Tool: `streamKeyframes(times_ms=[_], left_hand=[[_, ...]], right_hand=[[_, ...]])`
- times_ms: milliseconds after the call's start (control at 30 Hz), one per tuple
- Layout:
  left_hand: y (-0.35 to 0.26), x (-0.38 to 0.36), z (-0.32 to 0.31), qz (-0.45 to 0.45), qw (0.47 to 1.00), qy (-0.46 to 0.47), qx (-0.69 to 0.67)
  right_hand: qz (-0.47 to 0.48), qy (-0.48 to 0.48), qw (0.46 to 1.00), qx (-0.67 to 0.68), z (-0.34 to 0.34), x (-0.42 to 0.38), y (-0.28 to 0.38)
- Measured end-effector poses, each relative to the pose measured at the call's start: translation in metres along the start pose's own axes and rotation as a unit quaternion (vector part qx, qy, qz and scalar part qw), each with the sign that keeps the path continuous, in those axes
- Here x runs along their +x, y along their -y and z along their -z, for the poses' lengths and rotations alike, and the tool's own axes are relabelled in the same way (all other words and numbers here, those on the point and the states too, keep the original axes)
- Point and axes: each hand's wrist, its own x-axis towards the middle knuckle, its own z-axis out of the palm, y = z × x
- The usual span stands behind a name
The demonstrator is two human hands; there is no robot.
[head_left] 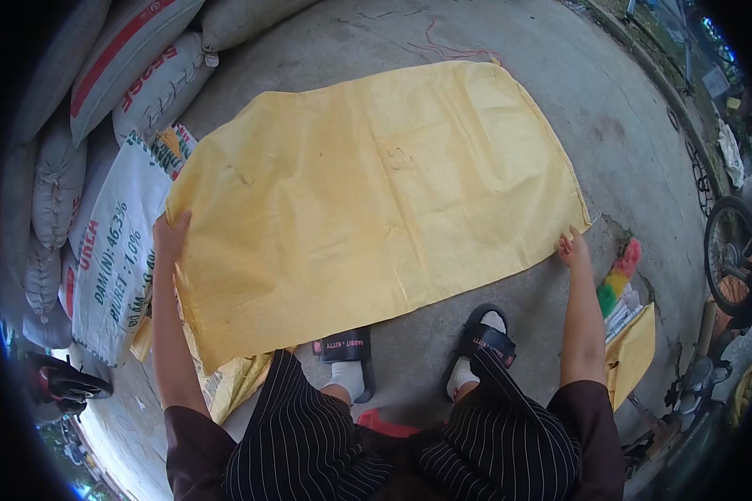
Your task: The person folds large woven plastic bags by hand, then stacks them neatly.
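A large yellow woven sack point(376, 184) is spread out flat before me, lengthwise from left to right, with faint creases across it. My left hand point(172, 236) grips its left edge, the fingers closed on the material and partly hidden. At the near right corner, my right hand point(572, 246) pinches the sack between closed fingers. The sack's near edge passes just in front of my sandals point(486, 338), and its far edge lies toward the pink string on the floor.
Filled sacks point(163, 88) are piled at the left, beside a white printed urea sack point(113, 250). More yellow sacks point(241, 386) lie by my left leg. A colourful duster point(620, 271) and folded yellow sack point(631, 355) are at the right. Pink string point(443, 48) lies beyond.
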Motion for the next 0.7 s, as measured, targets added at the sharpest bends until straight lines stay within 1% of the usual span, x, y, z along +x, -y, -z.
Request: streamKeyframes(times_ms=[33, 67, 100, 133, 167, 200, 267, 333, 400, 433, 467, 533, 567, 600, 633, 667, 700], left_hand=[[-0.001, -0.001, -0.002, 0.049, 0.999, -0.003, 0.004], [-0.002, -0.002, -0.003, 0.098, 0.995, -0.007, 0.009], [-0.001, -0.004, -0.007, 0.095, 0.995, -0.006, 0.012], [0.001, -0.007, -0.014, 0.085, 0.996, -0.019, -0.013], [0.003, -0.010, -0.019, 0.075, 0.996, -0.032, -0.039], [0.001, -0.013, -0.022, 0.074, 0.996, -0.032, -0.038], [-0.005, -0.021, -0.027, 0.051, 0.996, -0.026, -0.065], [0.000, -0.021, -0.034, 0.034, 0.995, -0.035, -0.082], [0.004, -0.021, -0.038, 0.020, 0.994, -0.043, -0.100], [0.004, -0.021, -0.040, 0.020, 0.991, -0.052, -0.119], [0.004, -0.020, -0.042, 0.021, 0.988, -0.060, -0.138], [0.009, -0.017, -0.046, 0.016, 0.986, -0.066, -0.152], [0.011, -0.015, -0.047, 0.009, 0.983, -0.072, -0.166], [0.008, -0.015, -0.047, 0.008, 0.984, -0.070, -0.166], [0.004, -0.014, -0.045, 0.017, 0.984, -0.069, -0.165], [0.001, -0.013, -0.044, 0.026, 0.984, -0.069, -0.165], [0.000, -0.012, -0.043, 0.027, 0.983, -0.069, -0.166]], right_hand=[[-0.030, 0.056, 0.998, 0.005, -0.004, -0.004, -0.002], [-0.034, 0.054, 0.998, 0.007, -0.009, -0.008, -0.004], [-0.030, -0.014, 0.999, 0.000, -0.015, -0.011, -0.006], [-0.025, -0.082, 0.996, -0.009, -0.014, 0.001, -0.010], [-0.027, -0.083, 0.996, -0.007, -0.015, 0.019, -0.014], [-0.013, -0.107, 0.994, -0.006, -0.017, 0.017, -0.013], [0.049, -0.132, 0.990, 0.013, -0.027, -0.011, 0.000], [0.139, -0.107, 0.984, 0.042, -0.031, -0.033, 0.015], [0.252, -0.023, 0.965, 0.064, -0.025, -0.049, 0.022], [0.360, 0.063, 0.927, 0.085, -0.021, -0.063, 0.027], [0.360, 0.062, 0.927, 0.083, -0.018, -0.079, 0.030], [0.454, 0.209, 0.864, 0.063, -0.032, -0.174, 0.032], [0.503, 0.274, 0.820, 0.012, -0.035, -0.202, 0.025], [0.546, 0.335, 0.767, -0.039, -0.039, -0.230, 0.018], [0.627, 0.348, 0.687, -0.117, -0.046, -0.268, 0.014], [0.695, 0.356, 0.594, -0.193, -0.054, -0.300, 0.006], [0.677, 0.417, 0.559, -0.235, -0.059, -0.316, -0.008]])
